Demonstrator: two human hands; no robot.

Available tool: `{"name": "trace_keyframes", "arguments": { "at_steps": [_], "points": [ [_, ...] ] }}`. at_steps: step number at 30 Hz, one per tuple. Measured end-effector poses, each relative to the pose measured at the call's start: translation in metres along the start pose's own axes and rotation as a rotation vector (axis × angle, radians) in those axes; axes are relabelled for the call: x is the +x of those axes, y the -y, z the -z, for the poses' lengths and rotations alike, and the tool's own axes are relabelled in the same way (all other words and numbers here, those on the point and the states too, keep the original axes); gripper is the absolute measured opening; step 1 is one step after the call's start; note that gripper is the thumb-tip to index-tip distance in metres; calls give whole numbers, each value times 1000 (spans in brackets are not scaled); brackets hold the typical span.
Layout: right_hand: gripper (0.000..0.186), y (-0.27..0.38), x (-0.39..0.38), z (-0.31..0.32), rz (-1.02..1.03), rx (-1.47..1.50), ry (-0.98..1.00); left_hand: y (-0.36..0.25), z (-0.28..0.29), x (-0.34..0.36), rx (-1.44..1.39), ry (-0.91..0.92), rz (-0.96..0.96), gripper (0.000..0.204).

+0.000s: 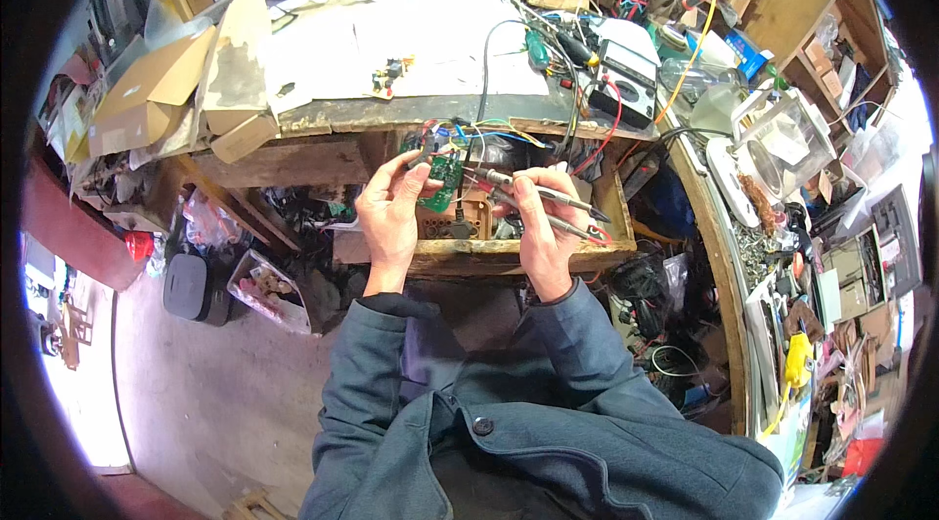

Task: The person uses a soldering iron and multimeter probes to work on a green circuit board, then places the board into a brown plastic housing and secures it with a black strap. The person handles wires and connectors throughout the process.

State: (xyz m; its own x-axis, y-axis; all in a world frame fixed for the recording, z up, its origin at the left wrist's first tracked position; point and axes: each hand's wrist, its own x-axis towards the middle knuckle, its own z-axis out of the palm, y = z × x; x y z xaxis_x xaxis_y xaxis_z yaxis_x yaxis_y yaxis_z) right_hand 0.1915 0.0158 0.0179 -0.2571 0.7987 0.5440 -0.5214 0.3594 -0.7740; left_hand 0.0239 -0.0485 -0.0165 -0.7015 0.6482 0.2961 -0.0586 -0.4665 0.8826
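My left hand (389,217) grips a green circuit board (446,180) by its left side, thumb and fingers closed on it. Coloured wires trail from the top of the board. Two test probes, a black-tipped one (565,199) and a red-ended one (581,230), lie across my right hand (546,244), held somewhat like chopsticks. Their inner ends point at the board's right side; whether they touch it I cannot tell. Both hands are over an open wooden drawer (509,248). An analog multimeter (624,80) with red and black leads sits on the bench at the right.
White paper (430,36) covers the bench, with a small cluster of components (391,77) on it. Cardboard boxes (156,94) crowd the left. Cables (562,41), tools and a clear plastic housing (787,143) clutter the right. Below the bench stand a black bin (196,287) and an open box (269,293).
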Motion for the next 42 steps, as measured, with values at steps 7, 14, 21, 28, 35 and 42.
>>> {"name": "trace_keyframes", "arguments": {
  "at_steps": [7, 14, 21, 28, 35, 42],
  "points": [
    [11, -1, -2, -5, -3, 11, 42, 3, -1, -4, 16, 45, 36, 32],
    [11, -3, -1, -10, -10, 7, 33, 8, -3, -6, 40, 49, 2, 32],
    [14, -2, 0, -17, -46, 23, 19, 12, -3, -6, 39, 29, 10, 31],
    [13, -1, 0, -17, -70, 31, 4, 11, -4, -7, 168, 11, -54, 32],
    [12, -6, -2, -14, -56, 21, -19, 10, -5, -10, 389, -7, -175, 35],
    [11, -16, -7, -15, -64, 54, -49, 2, -10, -15, 587, 13, -364, 36]
  ]
}}
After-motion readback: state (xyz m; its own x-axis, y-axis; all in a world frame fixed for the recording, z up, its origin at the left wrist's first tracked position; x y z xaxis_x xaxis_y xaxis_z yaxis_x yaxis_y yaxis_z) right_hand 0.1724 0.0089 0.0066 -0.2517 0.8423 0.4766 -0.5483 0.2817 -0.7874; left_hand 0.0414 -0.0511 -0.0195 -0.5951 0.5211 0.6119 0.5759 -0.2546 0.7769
